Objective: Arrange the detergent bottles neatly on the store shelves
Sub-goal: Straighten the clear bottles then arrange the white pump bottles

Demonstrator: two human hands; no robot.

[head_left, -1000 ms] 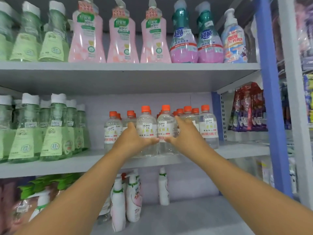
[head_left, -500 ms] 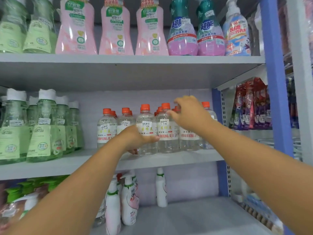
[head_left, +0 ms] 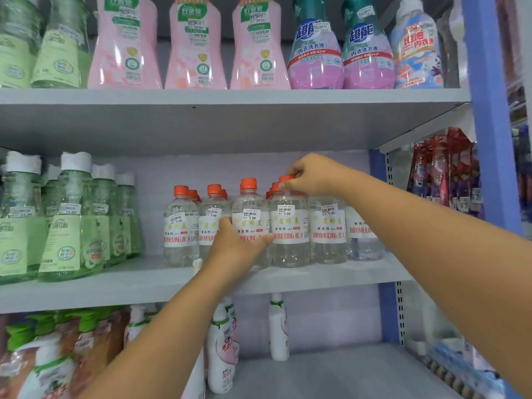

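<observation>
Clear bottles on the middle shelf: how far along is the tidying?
Done: the pink bottles on the top shelf and the green bottles stand in rows. In hand: the left hand grips one clear bottle by its body; the right hand pinches an orange cap. Left: squaring that cluster; the bottom-shelf bottles look loosely placed.

Clear bottles (head_left: 289, 226) with orange caps (head_left: 248, 184), pink bottles (head_left: 195, 44) above, pale green bottles (head_left: 72, 220) beside.
</observation>
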